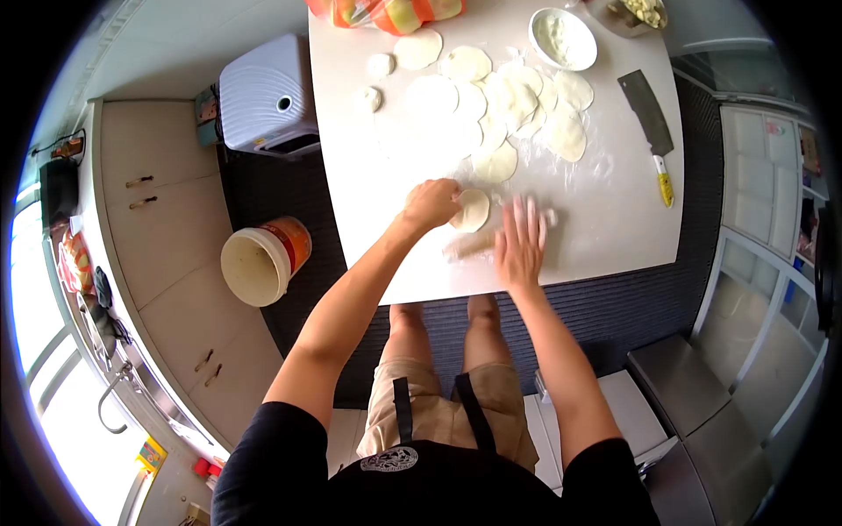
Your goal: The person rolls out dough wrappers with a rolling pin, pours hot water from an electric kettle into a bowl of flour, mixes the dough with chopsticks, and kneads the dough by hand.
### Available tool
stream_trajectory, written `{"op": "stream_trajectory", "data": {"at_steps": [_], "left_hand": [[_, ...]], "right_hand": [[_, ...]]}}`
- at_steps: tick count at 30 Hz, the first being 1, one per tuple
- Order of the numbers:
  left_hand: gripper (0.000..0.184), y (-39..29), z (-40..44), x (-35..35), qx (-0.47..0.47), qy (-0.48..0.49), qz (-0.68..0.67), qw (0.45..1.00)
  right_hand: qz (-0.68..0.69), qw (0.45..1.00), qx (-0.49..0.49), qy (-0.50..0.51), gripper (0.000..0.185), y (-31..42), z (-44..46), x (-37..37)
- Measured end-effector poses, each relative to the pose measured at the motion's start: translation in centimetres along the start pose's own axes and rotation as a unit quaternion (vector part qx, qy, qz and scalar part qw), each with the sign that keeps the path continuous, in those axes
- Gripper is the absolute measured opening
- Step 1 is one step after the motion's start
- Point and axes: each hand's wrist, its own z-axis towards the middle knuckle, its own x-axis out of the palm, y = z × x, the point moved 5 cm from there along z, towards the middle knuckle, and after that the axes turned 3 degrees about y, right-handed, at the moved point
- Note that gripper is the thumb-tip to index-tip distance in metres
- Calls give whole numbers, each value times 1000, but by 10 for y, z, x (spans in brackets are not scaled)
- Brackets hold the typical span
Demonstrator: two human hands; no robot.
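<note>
My left hand [431,203] is closed, its fingers pinching the left edge of a small round dough wrapper [473,211]. Just to the right, my right hand [521,244] lies flat with fingers stretched out over a pale rolling pin [474,248]; both are blurred by motion. The pin slants across the white table [614,237] below the wrapper. Beyond my hands, a pile of overlapping flat wrappers [509,101] covers the middle. Two small dough lumps [380,65] sit left of it, one nearer me.
A cleaver [647,114] with a yellow-and-white handle lies at the right edge. At the back stand a white bowl [562,39] of flour, a bowl of chopped food [627,14] and an orange bag [386,12]. A bucket [256,266] stands on the floor at left, below a grey appliance [267,96].
</note>
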Motion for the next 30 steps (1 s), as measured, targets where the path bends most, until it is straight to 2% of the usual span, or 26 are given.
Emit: {"op": "stream_trajectory", "data": {"at_steps": [1,4,5,8,11,12,14,15,16,17,18,20,22,24,26,27,28,30], "left_hand": [[18,-6,3,2,-44,22,41,998],[10,-14,14,7,23,-100,138,985],[10,-14,14,2,74,-148,114,979],[10,-7,7,-13,98,-113,6,989],[13,9,1,-11,21,-47,-33,998],[14,14,0,-7,0,-29,-37,999],[16,-4,0,-7,-8,-34,66,997],[16,-10,4,-5,-6,-49,95,994],[16,-13,6,-3,-7,-61,122,991],[18,-10,9,-2,63,-117,123,984],[17,-7,5,-4,64,-121,75,988],[16,-4,2,-19,77,-140,-22,987],[16,15,2,-21,-3,-93,-131,987],[16,19,-1,-18,-29,-14,-98,995],[15,-1,-4,-15,-59,11,27,998],[14,-9,2,-16,-69,17,93,993],[13,-10,8,-8,-14,-32,151,988],[13,-20,4,-21,73,-93,111,987]], "right_hand": [[5,1000,-2,-14,50,6,33,1],[16,997,24,-74,50,25,121,-10],[33,995,30,-91,51,25,122,-7],[5,1000,9,-7,51,10,44,8],[-6,1000,-3,16,50,-4,-19,8],[-8,1000,-3,10,50,-2,-5,7],[-5,1000,-2,2,51,12,56,3],[-7,999,-24,-36,53,19,88,0],[4,998,-5,-63,53,26,113,-7],[8,998,-2,-68,53,28,111,-5],[8,997,1,-76,52,26,110,-6],[5,1000,-12,-16,51,15,51,4],[2,1000,-6,29,53,0,-11,7],[-21,999,-9,34,54,2,-13,6],[-1,1000,-5,14,54,14,46,5],[-3,999,-19,-29,54,21,79,0],[-1,999,-10,-52,54,30,108,-6],[6,997,-9,-73,54,34,119,-13]]}}
